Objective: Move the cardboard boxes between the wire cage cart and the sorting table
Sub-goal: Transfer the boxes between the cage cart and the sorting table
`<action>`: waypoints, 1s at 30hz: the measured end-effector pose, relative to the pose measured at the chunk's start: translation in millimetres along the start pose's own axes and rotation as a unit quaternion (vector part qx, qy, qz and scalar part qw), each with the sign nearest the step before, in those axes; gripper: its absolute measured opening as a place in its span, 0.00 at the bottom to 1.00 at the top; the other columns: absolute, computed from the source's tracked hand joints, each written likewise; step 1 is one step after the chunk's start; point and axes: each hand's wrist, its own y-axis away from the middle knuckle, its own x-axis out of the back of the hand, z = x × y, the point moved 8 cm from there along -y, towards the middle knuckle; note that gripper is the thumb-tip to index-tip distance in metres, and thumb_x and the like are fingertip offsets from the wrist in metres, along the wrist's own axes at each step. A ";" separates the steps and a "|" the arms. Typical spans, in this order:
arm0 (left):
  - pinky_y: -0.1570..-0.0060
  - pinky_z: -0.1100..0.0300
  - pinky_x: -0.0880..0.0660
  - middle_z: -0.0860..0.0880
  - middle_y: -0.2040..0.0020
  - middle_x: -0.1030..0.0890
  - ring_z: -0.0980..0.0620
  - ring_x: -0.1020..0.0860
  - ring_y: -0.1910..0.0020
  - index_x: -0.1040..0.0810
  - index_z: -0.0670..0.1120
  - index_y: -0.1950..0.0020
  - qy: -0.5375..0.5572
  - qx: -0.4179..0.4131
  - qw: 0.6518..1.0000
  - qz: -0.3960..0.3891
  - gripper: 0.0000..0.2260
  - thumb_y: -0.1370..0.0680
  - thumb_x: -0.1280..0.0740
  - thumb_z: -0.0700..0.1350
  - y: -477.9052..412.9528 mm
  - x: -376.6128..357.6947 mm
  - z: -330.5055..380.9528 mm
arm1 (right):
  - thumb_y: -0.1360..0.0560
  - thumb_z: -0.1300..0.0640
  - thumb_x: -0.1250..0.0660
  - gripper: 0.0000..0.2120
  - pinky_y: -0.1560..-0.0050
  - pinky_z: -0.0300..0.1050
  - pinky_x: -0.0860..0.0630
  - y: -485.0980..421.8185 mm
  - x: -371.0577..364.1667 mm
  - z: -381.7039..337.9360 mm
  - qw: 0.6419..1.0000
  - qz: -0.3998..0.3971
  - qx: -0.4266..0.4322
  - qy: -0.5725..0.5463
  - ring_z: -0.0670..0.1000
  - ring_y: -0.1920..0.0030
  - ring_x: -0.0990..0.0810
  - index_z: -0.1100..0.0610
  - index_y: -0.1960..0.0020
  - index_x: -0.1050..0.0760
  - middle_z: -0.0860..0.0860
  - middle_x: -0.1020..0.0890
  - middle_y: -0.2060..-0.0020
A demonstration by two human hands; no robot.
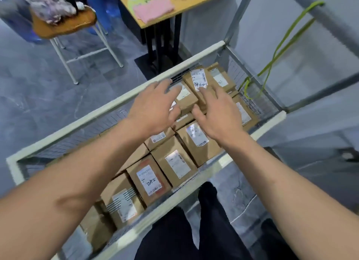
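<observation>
The wire cage cart [120,102] stands in front of me, holding several brown cardboard boxes with white labels. Both my arms reach into it. My left hand [153,108] hovers with spread fingers over a small box [186,98] near the far rail. My right hand [215,114] hovers beside it, its fingertips at the near edge of a box with a handwritten label [198,79]. Neither hand holds anything. A box marked with handwriting [148,180] lies closer to me.
A wooden table [186,1] with a pink cloth [153,11] stands beyond the cart. To the left is a wooden chair [64,26] with a bundle on it. A green strap [281,46] hangs on the cart's right frame. My dark trousers [194,230] are below.
</observation>
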 end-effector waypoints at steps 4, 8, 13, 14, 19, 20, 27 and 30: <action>0.33 0.46 0.31 0.43 0.22 0.33 0.38 0.32 0.29 0.33 0.49 0.21 -0.025 -0.066 0.997 0.017 0.25 0.17 0.39 0.55 15.2 54.6 48.4 | 0.19 0.42 0.40 0.27 0.31 0.59 0.30 47.0 64.3 3.9 0.998 0.043 -0.049 0.004 0.61 0.25 0.34 0.50 0.22 0.34 0.58 0.35 0.22; 0.33 0.45 0.28 0.42 0.24 0.31 0.37 0.30 0.31 0.31 0.49 0.23 -0.042 -0.130 0.990 0.035 0.24 0.18 0.40 0.54 23.4 101.5 106.2 | 0.19 0.40 0.41 0.29 0.31 0.59 0.29 93.5 125.9 22.0 0.991 0.096 -0.091 0.001 0.62 0.25 0.33 0.50 0.22 0.35 0.57 0.36 0.21; 0.28 0.45 0.33 0.43 0.22 0.33 0.37 0.33 0.26 0.34 0.49 0.20 -0.061 -0.191 0.979 0.043 0.26 0.17 0.41 0.56 31.0 150.7 195.6 | 0.19 0.38 0.41 0.30 0.30 0.58 0.29 159.1 195.9 65.3 0.978 0.143 -0.151 -0.002 0.62 0.26 0.32 0.50 0.21 0.35 0.58 0.36 0.21; 0.28 0.46 0.34 0.43 0.22 0.32 0.38 0.33 0.26 0.34 0.49 0.20 -0.065 -0.205 0.976 0.046 0.26 0.16 0.41 0.57 32.7 158.1 215.9 | 0.19 0.38 0.41 0.30 0.30 0.58 0.29 173.7 207.9 78.0 0.975 0.153 -0.163 -0.005 0.62 0.26 0.32 0.50 0.22 0.34 0.58 0.36 0.21; 0.29 0.45 0.32 0.44 0.21 0.34 0.39 0.33 0.25 0.35 0.51 0.19 -0.082 -0.282 0.955 0.040 0.26 0.16 0.43 0.58 36.7 172.4 324.2 | 0.20 0.37 0.41 0.30 0.29 0.58 0.30 248.1 254.0 148.5 0.957 0.181 -0.225 0.004 0.61 0.25 0.33 0.49 0.21 0.35 0.56 0.37 0.20; 0.28 0.45 0.32 0.44 0.21 0.34 0.40 0.34 0.24 0.35 0.51 0.19 -0.080 -0.299 0.950 0.039 0.26 0.16 0.43 0.58 37.3 171.5 347.3 | 0.20 0.38 0.40 0.30 0.28 0.58 0.31 263.2 261.5 162.1 0.953 0.186 -0.238 0.006 0.61 0.25 0.33 0.49 0.21 0.35 0.56 0.37 0.20; 0.29 0.44 0.31 0.46 0.20 0.36 0.41 0.35 0.24 0.36 0.52 0.20 -0.036 -0.388 0.921 0.019 0.25 0.16 0.43 0.59 48.7 154.9 491.1 | 0.20 0.36 0.43 0.31 0.29 0.57 0.29 366.3 297.6 244.4 0.917 0.213 -0.338 0.010 0.61 0.25 0.33 0.49 0.21 0.35 0.56 0.37 0.20; 0.29 0.45 0.33 0.45 0.20 0.35 0.40 0.34 0.25 0.35 0.52 0.20 -0.033 -0.425 0.905 0.004 0.25 0.16 0.42 0.58 52.7 139.7 543.1 | 0.20 0.37 0.42 0.30 0.30 0.57 0.30 404.4 301.7 274.4 0.898 0.222 -0.380 0.007 0.61 0.26 0.32 0.50 0.21 0.34 0.56 0.36 0.21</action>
